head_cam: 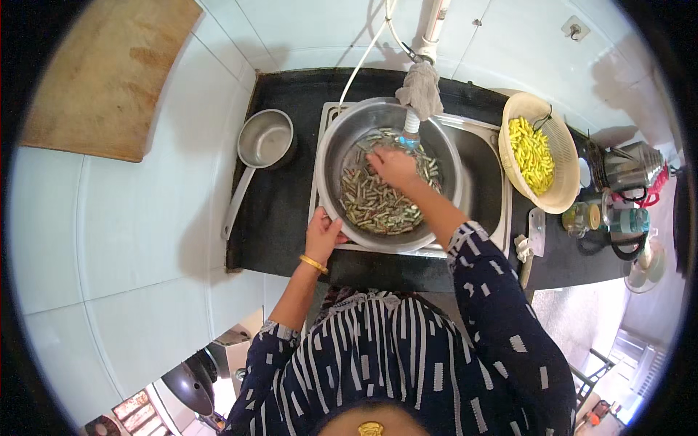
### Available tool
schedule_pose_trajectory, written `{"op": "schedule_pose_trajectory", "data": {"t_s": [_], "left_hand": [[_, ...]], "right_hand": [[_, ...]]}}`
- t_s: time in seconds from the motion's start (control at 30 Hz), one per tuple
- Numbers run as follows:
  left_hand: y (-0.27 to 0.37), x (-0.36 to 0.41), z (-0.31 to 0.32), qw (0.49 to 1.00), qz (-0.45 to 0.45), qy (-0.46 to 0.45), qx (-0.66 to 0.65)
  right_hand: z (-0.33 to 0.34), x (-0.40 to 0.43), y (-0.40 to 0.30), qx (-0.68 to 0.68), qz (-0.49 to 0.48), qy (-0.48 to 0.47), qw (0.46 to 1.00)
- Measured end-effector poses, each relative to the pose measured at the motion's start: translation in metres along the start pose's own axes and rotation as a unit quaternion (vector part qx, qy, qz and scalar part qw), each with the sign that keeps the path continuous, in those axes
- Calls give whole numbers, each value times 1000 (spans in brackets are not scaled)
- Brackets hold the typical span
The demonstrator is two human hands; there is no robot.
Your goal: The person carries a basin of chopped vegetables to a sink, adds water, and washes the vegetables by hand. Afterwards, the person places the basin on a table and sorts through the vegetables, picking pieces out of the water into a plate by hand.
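A large steel basin (331, 205) rests over the sink, holding many short, greenish-brown cut pieces (376, 203) in water. My left hand (325, 235) grips the basin's rim at its lower left, fingers over the edge. Inside the basin, my right hand (393, 166) reaches among the pieces near the far side; its fingertips are partly hidden, so whether it holds any cannot be told. Just above that hand hangs a faucet spout (411, 124) wrapped in a grey cloth (420, 90), with a blue tip.
A steel saucepan (265, 138) stands at the left on the black counter. Right of the steel sink (480, 180) are a plastic basket (567, 185) of yellow peppers (530, 158), a cleaver (536, 231), glass jars (581, 219) and a steel kettle (632, 166). A wooden board (109, 76) is at the upper left.
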State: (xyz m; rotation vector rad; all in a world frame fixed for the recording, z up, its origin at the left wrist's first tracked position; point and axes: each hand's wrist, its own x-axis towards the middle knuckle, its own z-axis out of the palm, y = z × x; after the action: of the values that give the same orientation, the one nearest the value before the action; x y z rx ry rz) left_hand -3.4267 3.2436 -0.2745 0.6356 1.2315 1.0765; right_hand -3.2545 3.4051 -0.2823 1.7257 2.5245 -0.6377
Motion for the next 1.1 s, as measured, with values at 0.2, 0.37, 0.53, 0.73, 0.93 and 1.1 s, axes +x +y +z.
{"op": "schedule_pose_trajectory", "data": {"t_s": [0.2, 0.37, 0.53, 0.73, 0.93, 1.1], "left_hand": [[-2, 0, -5, 1000, 3, 7, 5], [1, 2, 5, 1000, 0, -2, 8], [-5, -2, -8, 1000, -3, 15, -1], [-2, 2, -3, 1000, -7, 8, 11], [-10, 2, -1, 1000, -5, 20, -7], [-9, 2, -6, 999, -11, 15, -26]], "right_hand": [[8, -61, 8, -107, 69, 6, 992], [68, -64, 34, 109, -15, 56, 992], [-17, -36, -14, 84, 153, -131, 976], [-5, -11, -18, -32, 119, 0, 992], [54, -22, -26, 92, -2, -21, 996], [-5, -24, -7, 21, 47, 8, 999]]}}
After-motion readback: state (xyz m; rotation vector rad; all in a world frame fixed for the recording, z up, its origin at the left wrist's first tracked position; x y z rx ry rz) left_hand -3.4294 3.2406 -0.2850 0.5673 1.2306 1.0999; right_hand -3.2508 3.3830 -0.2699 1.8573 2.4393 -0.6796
